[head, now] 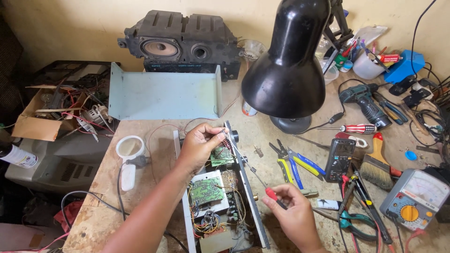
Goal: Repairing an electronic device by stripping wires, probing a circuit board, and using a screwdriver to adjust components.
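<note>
I'm looking down on the bench, and my left hand [199, 144] is up at the far end of the open amplifier chassis [255, 206], fingers pressed together, pinching the edge of a small green circuit board [221, 155] that stands tilted above the case. My right hand [293, 213] sits nearer me, just right of the chassis, fingers curled and pinching the red handle of a thin screwdriver [255, 178]; the shaft runs up and left, the tip reaching the little board by my left fingertips. The chassis is a long, narrow metal tray lying lengthwise away from me on the wooden table [98, 206], lid off, packed with a second green board [206, 189], yellow and dark wiring and small parts; a black knob [233, 136] shows at the far end. To the right lie blue-and-yellow pliers [295, 164], a black multimeter [339, 159], a paintbrush [376, 164] and a grey analogue meter [416, 197]. A black desk lamp [288, 61] looms over the middle, with a pale blue metal cover [164, 96] and a dark speaker box [180, 44] behind
</note>
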